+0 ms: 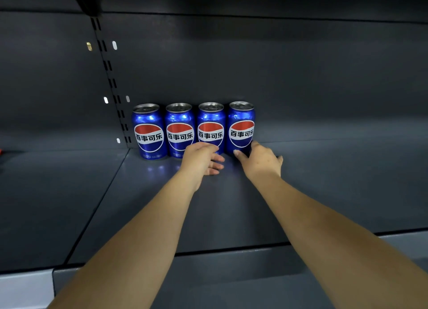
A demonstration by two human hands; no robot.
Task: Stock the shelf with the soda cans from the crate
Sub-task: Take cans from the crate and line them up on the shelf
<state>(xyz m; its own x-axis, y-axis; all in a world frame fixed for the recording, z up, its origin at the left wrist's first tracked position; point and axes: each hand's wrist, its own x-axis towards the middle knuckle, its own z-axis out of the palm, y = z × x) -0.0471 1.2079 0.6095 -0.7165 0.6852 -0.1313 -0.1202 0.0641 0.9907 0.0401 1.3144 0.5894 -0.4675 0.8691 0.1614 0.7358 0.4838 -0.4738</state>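
Several blue soda cans with red, white and blue logos stand upright in a row at the back of the dark shelf [324, 181]. My left hand [202, 159] lies in front of the third can [211, 123], its top finger touching the can's lower front and the other fingers loose. My right hand [260, 160] holds the base of the rightmost can [241, 123], thumb on the front and a finger round its right side. The crate is out of view.
The shelf's back panel [301, 77] stands right behind the cans. A slotted upright [111, 81] runs down at the left, beside the leftmost can [148, 128]. Another shelf board [46, 193] adjoins on the left. The shelf's front lip [231, 250] crosses under my forearms.
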